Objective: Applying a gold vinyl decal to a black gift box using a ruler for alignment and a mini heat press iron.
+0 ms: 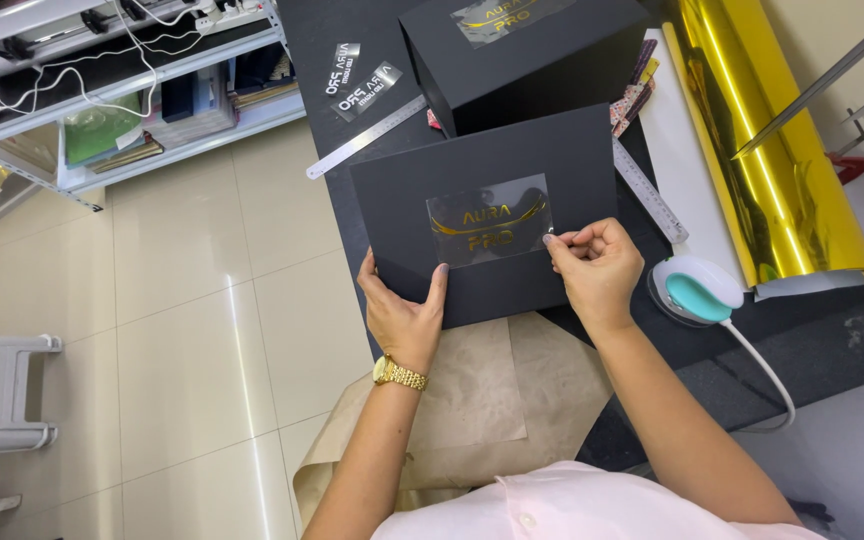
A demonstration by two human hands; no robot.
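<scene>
Head view, nearest first: pale pink shirt front (552, 505) at the bottom edge, both bare forearms reaching up from it. Under the arms a creased sheet of brown kraft paper (472, 400) hangs off the near edge of the dark desk (832, 340).

Left hand (404, 310), gold link watch (399, 374) at the wrist, grips the lower left edge of a flat matte black card panel (482, 215): thumb lies on top of the panel face, other fingers curl under and are hidden. Panel is tilted a bit, resting on the desk & overlapping the kraft paper.

Right hand (597, 265) is at the panel's right side; thumb & forefinger pinched tight on the right edge of a clear film rectangle w/ gold lettering (490, 222), which sits about centre on the panel. Other fingers curled in.

Just behind the panel: a matte black box (542, 70) w/ a similar gold-lettered film on its lid. A long steel ruler (367, 137) lies left of the box, a 2nd steel ruler (649, 190) runs diagonally at the panel's right. Two small clear film pieces w/ white lettering (360, 80) lie further back on the desk.

Right of the hand: small white & teal mini iron (697, 290), white cord trailing off toward the bottom. Beyond it a roll of shiny gold foil (772, 150).

Left side: beige tiled floor (182, 330), white metal shelf unit (122, 110) w/ stacked papers & white cables.
</scene>
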